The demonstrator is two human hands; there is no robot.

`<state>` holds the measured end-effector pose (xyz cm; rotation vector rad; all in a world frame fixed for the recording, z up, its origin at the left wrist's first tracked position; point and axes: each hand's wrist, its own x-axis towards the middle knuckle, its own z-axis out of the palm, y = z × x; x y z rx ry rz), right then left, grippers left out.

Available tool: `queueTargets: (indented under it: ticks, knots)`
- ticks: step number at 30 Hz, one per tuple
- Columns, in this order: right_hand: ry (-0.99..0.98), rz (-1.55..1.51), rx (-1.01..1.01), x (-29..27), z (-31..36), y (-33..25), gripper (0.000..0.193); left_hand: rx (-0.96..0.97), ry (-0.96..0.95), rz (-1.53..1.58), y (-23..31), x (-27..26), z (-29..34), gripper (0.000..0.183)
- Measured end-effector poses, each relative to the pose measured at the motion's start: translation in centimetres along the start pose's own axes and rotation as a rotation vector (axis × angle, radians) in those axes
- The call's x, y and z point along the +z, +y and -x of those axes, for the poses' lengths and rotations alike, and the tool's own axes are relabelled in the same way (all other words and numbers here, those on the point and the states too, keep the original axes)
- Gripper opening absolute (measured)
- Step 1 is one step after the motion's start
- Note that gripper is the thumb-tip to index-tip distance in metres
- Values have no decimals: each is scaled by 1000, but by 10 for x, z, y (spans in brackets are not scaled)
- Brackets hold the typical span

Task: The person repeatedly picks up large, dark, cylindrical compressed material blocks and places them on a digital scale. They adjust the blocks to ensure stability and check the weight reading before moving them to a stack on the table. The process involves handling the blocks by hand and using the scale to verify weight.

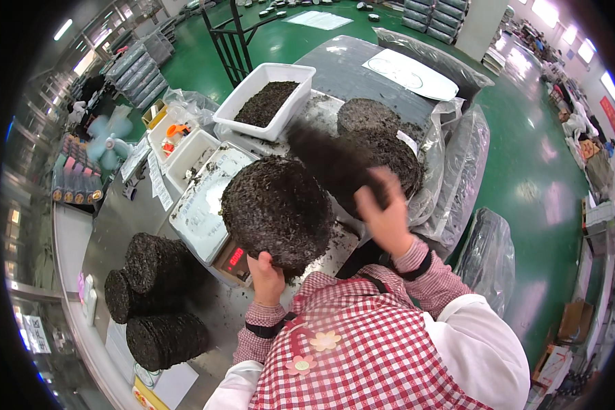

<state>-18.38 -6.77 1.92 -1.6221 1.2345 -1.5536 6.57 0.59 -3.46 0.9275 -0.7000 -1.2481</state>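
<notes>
My left hand (pixel 267 280) is closed on the lower edge of a round, dark cake of dried seaweed (pixel 277 212), thumb on its face, held tilted above the scale (pixel 234 258) with its lit red display. A second dark seaweed sheet (pixel 329 160), smeared by motion, is at the fingers of my right hand (pixel 387 217), which curl at its near right edge. Just beyond that hand, round seaweed cakes (pixel 369 116) lie stacked, a small white slip (pixel 407 142) on them. What lies under the left cake is hidden.
A white tub (pixel 225 117) holds loose dark flakes. Next to it are a small white bin (pixel 191 158) and an orange-handled tool (pixel 176 130). Several rolled seaweed stacks (pixel 167 339) stand at left. Clear plastic bags (pixel 451 178) hang along the right table edge; a white board (pixel 417 75) lies behind.
</notes>
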Motion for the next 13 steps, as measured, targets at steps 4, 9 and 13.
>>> queueTargets:
  ticks: [4, 9, 13]
  knots:
    - [351, 678, 135, -39, -42, 63, 87, -95, -115, 267, -19, -33, -3, 66]
    - [-255, 319, -136, -7, -14, -11, 94, -60, -159, 233, -11, 2, -5, 106]
    - [-556, 227, -227, 32, 20, -30, 102, 2, -212, 86, 2, 34, -7, 119]
